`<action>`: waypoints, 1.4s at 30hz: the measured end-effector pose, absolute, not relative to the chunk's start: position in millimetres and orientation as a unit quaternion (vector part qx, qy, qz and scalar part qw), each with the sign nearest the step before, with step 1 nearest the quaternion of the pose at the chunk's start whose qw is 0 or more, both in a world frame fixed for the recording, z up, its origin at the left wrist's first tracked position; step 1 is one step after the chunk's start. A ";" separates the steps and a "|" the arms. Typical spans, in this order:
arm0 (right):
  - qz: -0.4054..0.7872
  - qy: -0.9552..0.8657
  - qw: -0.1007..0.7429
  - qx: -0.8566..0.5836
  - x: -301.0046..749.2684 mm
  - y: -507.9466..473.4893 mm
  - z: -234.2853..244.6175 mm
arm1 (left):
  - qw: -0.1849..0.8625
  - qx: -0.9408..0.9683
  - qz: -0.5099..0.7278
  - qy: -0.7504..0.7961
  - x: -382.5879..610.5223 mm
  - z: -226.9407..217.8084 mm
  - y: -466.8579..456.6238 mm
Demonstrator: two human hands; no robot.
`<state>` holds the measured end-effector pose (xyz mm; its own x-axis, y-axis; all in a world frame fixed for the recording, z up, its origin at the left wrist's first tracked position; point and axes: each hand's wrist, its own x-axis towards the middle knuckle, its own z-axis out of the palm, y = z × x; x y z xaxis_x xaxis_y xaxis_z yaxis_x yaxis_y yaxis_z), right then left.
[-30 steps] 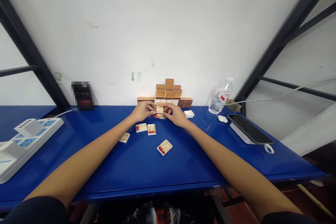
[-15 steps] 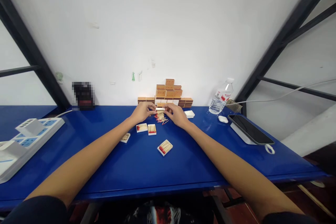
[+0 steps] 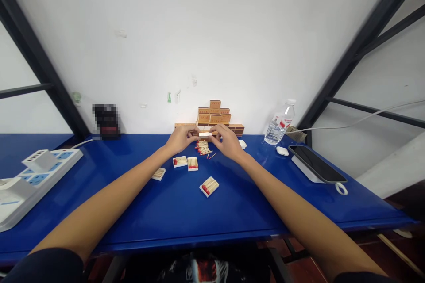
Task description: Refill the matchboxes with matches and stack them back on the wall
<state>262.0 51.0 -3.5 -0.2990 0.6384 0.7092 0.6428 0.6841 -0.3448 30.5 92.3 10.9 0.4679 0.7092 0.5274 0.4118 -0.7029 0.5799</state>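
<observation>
At the far edge of a small heap of red-tipped matches [image 3: 202, 147], we hold a white tray [image 3: 205, 134] between our left hand [image 3: 181, 138] and right hand [image 3: 227, 142]. Thumb and fingers of each are drawn nearly together, one hand pinching either short end, so it sits directly between our fingertips. Its long axis runs left to right across us, with a blank white face turned our way; we cannot see inside. Nearer us on the blue table [image 3: 239, 212] lie four match-filled trays [image 3: 193, 170]; another tray [image 3: 243, 144] is just beside our right hand. Behind, stacked matchboxes [image 3: 214, 118] carry reddish writing too small for us to read. Off right, a water bottle [image 3: 280, 124] wears a red and white label we cannot make out.
</observation>
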 end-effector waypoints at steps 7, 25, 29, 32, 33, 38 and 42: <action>0.171 -0.818 0.342 -0.430 296.5 44.2 19.1 | 0.218 0.862 0.325 0.323 35.5 21.4 75.2; 0.273 -0.860 0.107 -0.418 309.4 26.1 19.8 | 0.065 0.896 0.257 0.356 28.1 4.9 87.4; 0.249 -0.861 0.141 -0.420 294.3 29.4 10.2 | 0.052 0.894 0.266 0.356 27.6 7.0 87.0; 0.208 -0.864 0.177 -0.423 282.8 30.9 2.9 | 0.048 0.895 0.265 0.354 27.4 9.0 85.4; 0.195 -0.865 0.188 -0.423 279.3 31.5 0.2 | 0.047 0.895 0.265 0.355 27.4 9.7 84.7; 0.168 -0.857 0.238 -0.426 265.2 37.6 -14.7 | 0.033 0.893 0.269 0.360 28.1 12.2 82.9; 0.172 -0.854 0.257 -0.419 260.4 42.8 -21.8 | 0.044 0.893 0.271 0.357 28.6 10.9 83.1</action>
<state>260.4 42.8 -21.8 -0.5163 0.8042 0.2944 0.6273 0.5892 -0.5093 28.6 83.1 10.9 0.5975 0.6619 0.4526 0.6145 -0.7406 0.2717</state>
